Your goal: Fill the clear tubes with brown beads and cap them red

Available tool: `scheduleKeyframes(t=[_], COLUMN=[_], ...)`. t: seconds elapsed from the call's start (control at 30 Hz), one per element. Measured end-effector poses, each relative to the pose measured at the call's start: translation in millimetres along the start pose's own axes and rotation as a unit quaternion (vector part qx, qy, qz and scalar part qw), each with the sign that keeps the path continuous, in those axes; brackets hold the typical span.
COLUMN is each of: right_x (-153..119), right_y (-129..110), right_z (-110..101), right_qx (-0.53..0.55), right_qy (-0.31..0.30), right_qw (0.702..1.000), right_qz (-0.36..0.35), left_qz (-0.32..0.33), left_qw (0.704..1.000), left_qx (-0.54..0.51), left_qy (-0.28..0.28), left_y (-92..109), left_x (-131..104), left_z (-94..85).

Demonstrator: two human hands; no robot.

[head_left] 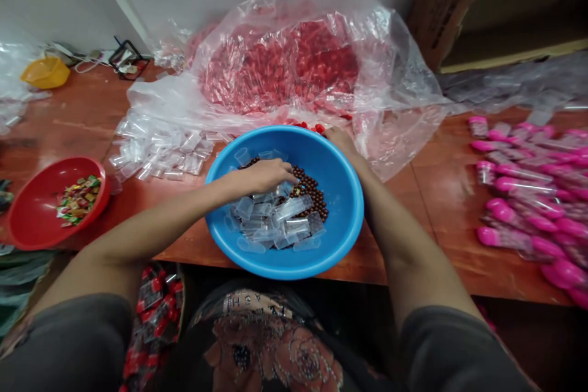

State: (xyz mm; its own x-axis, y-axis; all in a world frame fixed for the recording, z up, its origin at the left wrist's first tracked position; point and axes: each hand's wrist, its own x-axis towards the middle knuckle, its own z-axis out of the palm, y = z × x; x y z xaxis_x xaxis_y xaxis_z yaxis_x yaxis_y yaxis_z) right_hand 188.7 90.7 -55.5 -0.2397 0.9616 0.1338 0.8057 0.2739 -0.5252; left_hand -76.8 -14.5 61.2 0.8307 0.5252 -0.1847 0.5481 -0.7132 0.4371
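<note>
A blue bowl [342,233] stands in front of me at the table's edge. Inside it lie brown bead-like balls [315,193] and a heap of clear plastic tubes [289,217]. My left hand [271,176] is in the bowl above the balls, its fingers bent down and closed; what they hold, if anything, is hidden. Beyond the bowl's far right rim, my right hand [340,139] reaches to small red pieces [318,128] at the edge of the plastic bag. The fingers of that hand are mostly hidden.
A large clear bag [285,61] of red pieces lies against the wall. Loose clear tubes [160,150] are piled to the left, near a red bowl [32,208] of small wrapped items. Pink-capped tubes [528,187] cover the right side. Below sits a box of red-capped packs [158,312].
</note>
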Motion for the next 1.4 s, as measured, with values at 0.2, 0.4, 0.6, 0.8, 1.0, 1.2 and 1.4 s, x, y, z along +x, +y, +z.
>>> scheduleKeyframes(t=[0.2, 0.4, 0.6, 0.8, 1.0, 1.2, 1.4], right_x=[-30, -52, -92, -160, -216, -247, -259], right_y=[15, 15, -1, -40, -79, -90, -100], right_z=[-7, -11, -25, -58, -68, -51, -44], right_qx=[0.015, 0.165, 0.441, 0.580, 0.622, 0.602, 0.611], right_qy=[0.019, 0.126, 0.239, 0.268, 0.307, 0.354, 0.321], right_qw=[0.998, 0.971, 0.848, 0.752, 0.685, 0.672, 0.668], right_qz=[0.050, 0.120, 0.173, 0.160, 0.222, 0.247, 0.277], left_qz=[0.016, -0.014, -0.121, -0.177, -0.200, -0.219, -0.260], left_qw=[0.988, 0.990, 0.979, 0.977, 0.967, 0.946, 0.843], left_qx=[0.018, 0.054, 0.115, 0.006, -0.111, -0.228, -0.467], left_qy=[-0.152, -0.131, -0.114, -0.117, -0.109, -0.073, -0.055], left_y=[-23, -22, -19, -12, 1, 4, 2], left_x=[39, 43, 45, 60, 78, 81, 80], left_z=[8.5, 17.9, 10.7, 18.8, 32.4, 45.0, 52.3])
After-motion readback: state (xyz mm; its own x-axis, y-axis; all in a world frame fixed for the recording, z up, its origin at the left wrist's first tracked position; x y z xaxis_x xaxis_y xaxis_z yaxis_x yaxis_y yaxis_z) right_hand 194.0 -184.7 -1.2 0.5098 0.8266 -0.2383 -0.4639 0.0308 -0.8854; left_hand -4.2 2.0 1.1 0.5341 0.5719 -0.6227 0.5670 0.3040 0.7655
